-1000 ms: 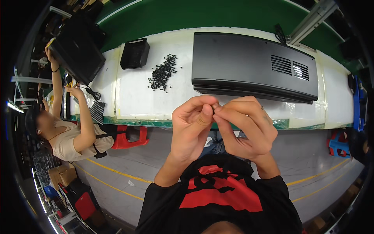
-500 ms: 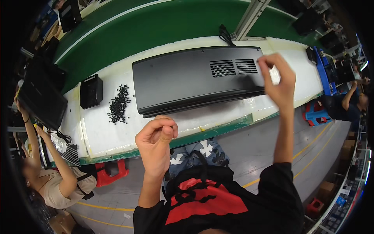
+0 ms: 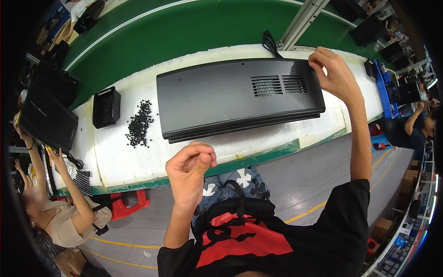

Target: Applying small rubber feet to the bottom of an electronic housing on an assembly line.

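right hand (image 3: 332, 69) curls at smooth, slotted black casing (image 3: 207, 94).

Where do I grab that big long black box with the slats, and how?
I'd probably take the long, black, smooth-topped rectangular casing by its two short ends, one hand on each, coming from the near side. It lies flat with its length running left to right, looks too long for one hand, and shows no handle. The bare right hand is at its far right corner.

Open worktop (image 3: 113, 164) runs along the front of the small black pieces (image 3: 140, 124); the long black casing (image 3: 207, 99) blocks the middle (a metal post (image 3: 304, 23) rises behind it), the black bin (image 3: 106, 108) the left.
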The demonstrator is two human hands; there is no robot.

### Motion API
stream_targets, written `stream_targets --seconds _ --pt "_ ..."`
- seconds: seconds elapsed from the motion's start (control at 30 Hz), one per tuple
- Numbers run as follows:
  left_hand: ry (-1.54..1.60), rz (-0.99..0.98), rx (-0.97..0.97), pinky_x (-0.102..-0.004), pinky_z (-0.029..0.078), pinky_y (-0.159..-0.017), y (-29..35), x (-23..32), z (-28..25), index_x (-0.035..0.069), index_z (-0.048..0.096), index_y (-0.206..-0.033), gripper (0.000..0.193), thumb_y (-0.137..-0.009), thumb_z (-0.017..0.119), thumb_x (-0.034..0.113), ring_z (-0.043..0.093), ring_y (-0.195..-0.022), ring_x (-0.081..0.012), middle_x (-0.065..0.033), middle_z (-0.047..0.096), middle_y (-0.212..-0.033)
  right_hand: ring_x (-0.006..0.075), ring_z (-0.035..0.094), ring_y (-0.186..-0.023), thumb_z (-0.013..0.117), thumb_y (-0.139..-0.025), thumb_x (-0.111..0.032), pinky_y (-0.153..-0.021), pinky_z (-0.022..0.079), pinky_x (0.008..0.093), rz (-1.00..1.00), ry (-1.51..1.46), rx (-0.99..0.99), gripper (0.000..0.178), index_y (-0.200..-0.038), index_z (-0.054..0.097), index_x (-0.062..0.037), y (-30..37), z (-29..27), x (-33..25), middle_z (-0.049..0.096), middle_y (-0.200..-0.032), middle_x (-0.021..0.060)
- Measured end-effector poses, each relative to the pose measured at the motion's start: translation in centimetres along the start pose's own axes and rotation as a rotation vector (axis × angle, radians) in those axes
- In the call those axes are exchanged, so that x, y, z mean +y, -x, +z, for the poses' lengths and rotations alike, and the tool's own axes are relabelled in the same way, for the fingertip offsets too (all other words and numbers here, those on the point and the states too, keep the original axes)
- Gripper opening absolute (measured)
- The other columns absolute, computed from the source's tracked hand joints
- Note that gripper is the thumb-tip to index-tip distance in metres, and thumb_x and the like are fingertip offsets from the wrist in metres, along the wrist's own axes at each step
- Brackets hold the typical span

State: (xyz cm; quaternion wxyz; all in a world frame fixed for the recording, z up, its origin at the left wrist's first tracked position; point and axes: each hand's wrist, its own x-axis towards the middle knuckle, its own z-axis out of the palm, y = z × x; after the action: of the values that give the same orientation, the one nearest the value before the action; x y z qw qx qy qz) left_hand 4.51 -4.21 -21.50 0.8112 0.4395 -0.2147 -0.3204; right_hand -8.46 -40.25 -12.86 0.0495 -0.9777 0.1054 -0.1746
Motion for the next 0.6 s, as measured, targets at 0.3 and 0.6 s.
stream_targets --seconds 0.3,0.6 --pt "0.039 -0.008 -0.012 -0.0266 0.047 -0.069 0.05 0.02 -0.42 -0.006 0.068 -0.1 0.018 -0.093 0.07 0.01 0.058 -0.077 -0.0148 -0.0089 0.062 -0.09 0.0311 0.056 -0.072 0.063 -0.087 0.002 -0.066 0.045 0.0376 -0.041 0.092 0.02 0.005 -0.088 0.059 0.0049 -0.41 0.32 -0.01 0.059 -0.082 0.0149" --pt "0.041 -0.027 0.007 -0.0266 0.048 -0.07 -0.05 -0.02 -0.99 -0.006 0.068 -0.1 0.018 -0.093 0.071 0.01 0.058 -0.078 -0.0148 -0.0086 0.062 -0.091 0.0248 0.056 -0.07 0.065 -0.086 0.002 -0.065 0.046 0.0329 0.089 -0.111 0.005 0.005 -0.089 0.061 0.004 -0.08 0.16 0.14 0.059 -0.079 0.0119"
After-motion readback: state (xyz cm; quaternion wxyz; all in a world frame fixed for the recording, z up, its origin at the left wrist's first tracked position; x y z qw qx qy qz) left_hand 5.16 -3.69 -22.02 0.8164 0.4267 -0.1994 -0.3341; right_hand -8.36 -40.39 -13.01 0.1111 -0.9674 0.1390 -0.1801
